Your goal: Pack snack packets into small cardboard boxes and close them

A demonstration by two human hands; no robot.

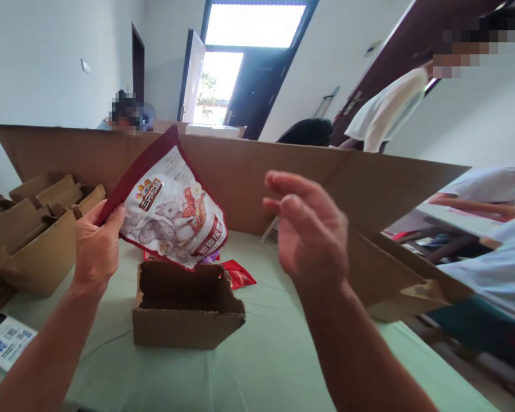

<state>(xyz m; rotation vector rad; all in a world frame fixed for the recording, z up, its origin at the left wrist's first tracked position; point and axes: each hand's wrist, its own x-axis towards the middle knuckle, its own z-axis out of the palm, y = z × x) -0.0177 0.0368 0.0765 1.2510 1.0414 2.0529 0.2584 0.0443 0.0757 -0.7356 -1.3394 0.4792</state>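
Note:
My left hand [98, 246] pinches the edge of a snack bag [175, 209], white with dark red borders and a squirrel drawing. The bag hangs tilted above an open cardboard box [184, 329], hiding part of its back rim. To the right, my right hand [311, 229] is raised with nothing in it, its fingers bent forward and apart, well clear of the bag. Behind the box lies a red packet [239, 274] on the table, with a bit of purple packaging [212, 258] beside it, partly covered by the bag.
Several open cardboard boxes [47, 240] stand at the left. A tall cardboard panel [274, 177] runs across the back of the green-covered table [257, 355]. A white printed card [11, 343] lies at the left front. One person [395, 109] stands beyond the panel; others are nearby.

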